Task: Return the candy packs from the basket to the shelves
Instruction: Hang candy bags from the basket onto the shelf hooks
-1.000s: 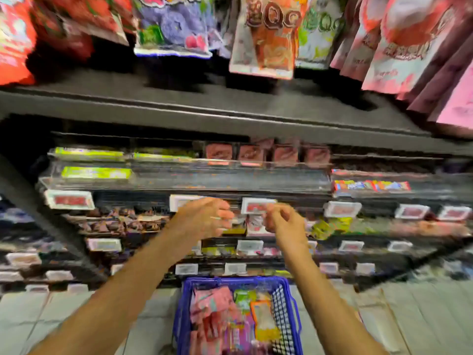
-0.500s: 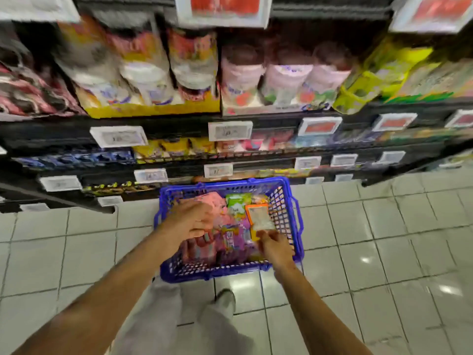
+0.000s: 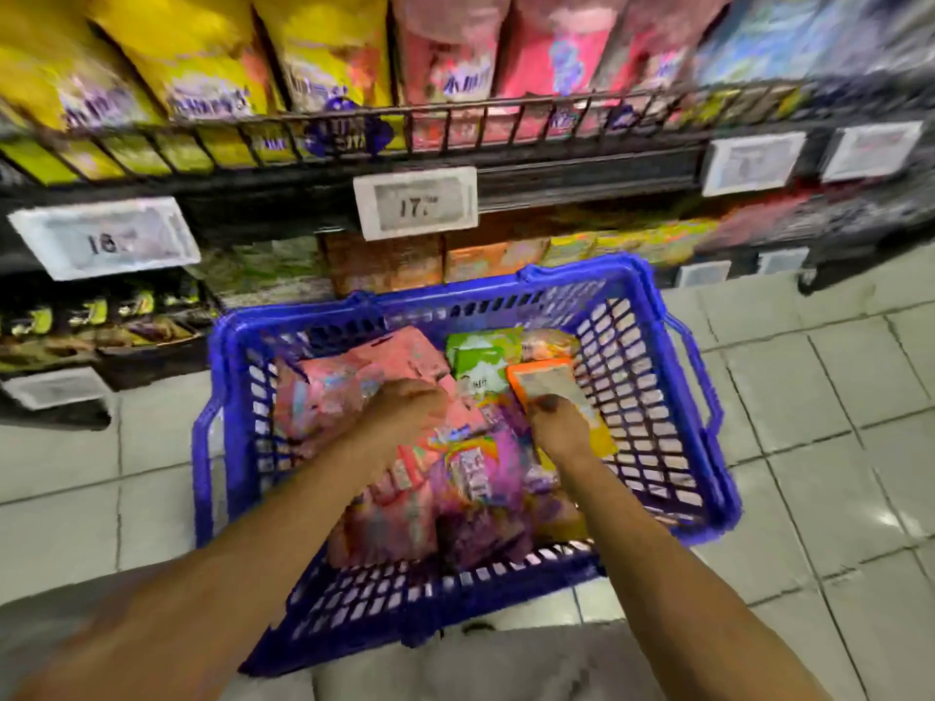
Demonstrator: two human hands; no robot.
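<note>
A blue plastic basket [image 3: 652, 316] stands on the tiled floor, full of candy packs: pink ones [image 3: 334, 392], green ones [image 3: 480, 356], purple ones [image 3: 485, 462] and an orange-edged pack [image 3: 551, 382]. Both my hands are inside it. My left hand [image 3: 405, 407] rests curled on the pink packs; whether it grips one is hidden. My right hand [image 3: 556, 427] lies on the near end of the orange-edged pack, fingers closing on it.
Shelves [image 3: 556, 179] rise just behind the basket, with yellow bags [image 3: 202, 53] and pink bags [image 3: 455, 48] behind a wire rail, price tags [image 3: 415, 202] below, and boxed sweets on lower shelves. Pale floor tiles [image 3: 809, 397] spread to the right. My grey-clad knees show at the bottom.
My head has tilted down from the shelves to the basket. Both hands dropped from shelf height into the basket and now rest on the packs.
</note>
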